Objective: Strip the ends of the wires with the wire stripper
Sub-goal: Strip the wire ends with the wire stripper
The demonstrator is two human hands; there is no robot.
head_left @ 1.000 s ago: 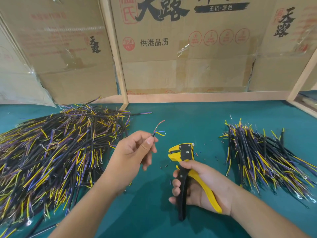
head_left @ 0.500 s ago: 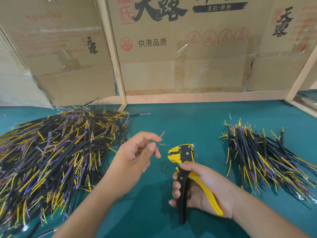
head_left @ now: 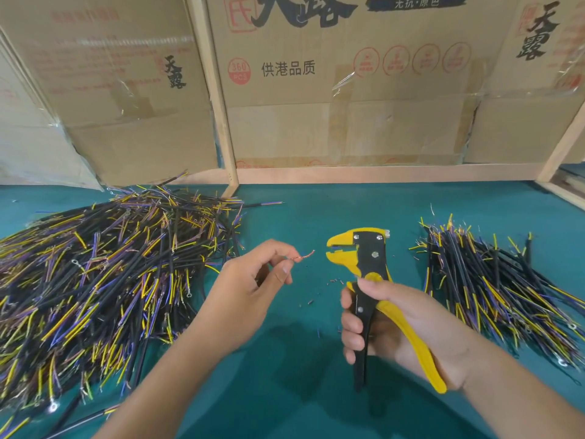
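Observation:
My left hand (head_left: 250, 289) pinches a wire between thumb and forefinger; only its bare copper end (head_left: 304, 256) sticks out to the right, the rest is hidden behind the hand. My right hand (head_left: 399, 324) grips the handles of a yellow and black wire stripper (head_left: 368, 264), held upright with its jaws facing left. The jaws sit a short gap to the right of the copper tip, not touching it. A large heap of black, yellow and purple wires (head_left: 104, 280) lies at the left. A smaller pile of similar wires (head_left: 493, 280) lies at the right.
The work surface is a teal mat (head_left: 316, 210) with small bits of cut insulation (head_left: 335, 282) scattered between my hands. Cardboard boxes (head_left: 348, 90) and a wooden frame (head_left: 364, 175) stand along the back edge. A wooden post (head_left: 218, 99) rises behind the left heap.
My left hand has moved right toward the stripper, and the coloured wire ends seen earlier no longer show, only a copper tip. The stripper has risen and its jaws now face that tip.

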